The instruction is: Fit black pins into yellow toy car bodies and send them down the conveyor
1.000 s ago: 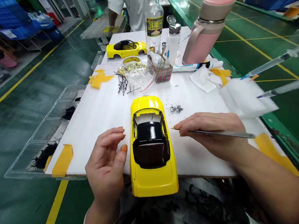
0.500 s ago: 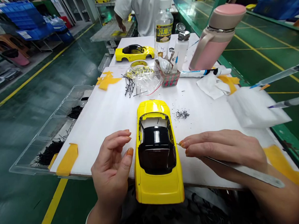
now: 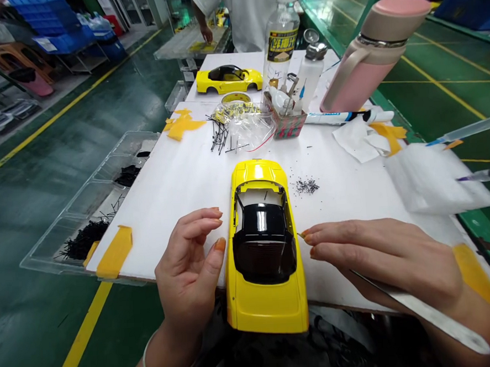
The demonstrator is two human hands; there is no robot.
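Note:
A yellow model car body (image 3: 267, 309) with a black roof lies lengthwise in front of me, its near end reaching past the front edge of the white-topped table (image 3: 174, 177). Just left of the car is my left hand (image 3: 192, 264), empty, fingers loosely bent and thumb apart. On the other side my right hand (image 3: 382, 258) holds slim metal tweezers (image 3: 439, 315), their flat rounded end pointing back toward my wrist. The tip shows by the car's right side; whether it touches the car I cannot tell. Beyond my right hand lies a scatter of tiny black bits (image 3: 306, 186).
A second yellow car (image 3: 229, 86), black pins (image 3: 219, 135), a plastic bag (image 3: 250, 125), a small box of tools (image 3: 289, 122), bottles and a pink flask (image 3: 366, 60) stand farther back. Syringes (image 3: 474, 128) rest at right. A clear divided tray (image 3: 76, 205) sits left. Another person (image 3: 247, 17) works beyond.
The whole view has shifted slightly, so the table things appear farther right. Both hands keep nearly the same place beside the car, and the tweezers stay in my right hand.

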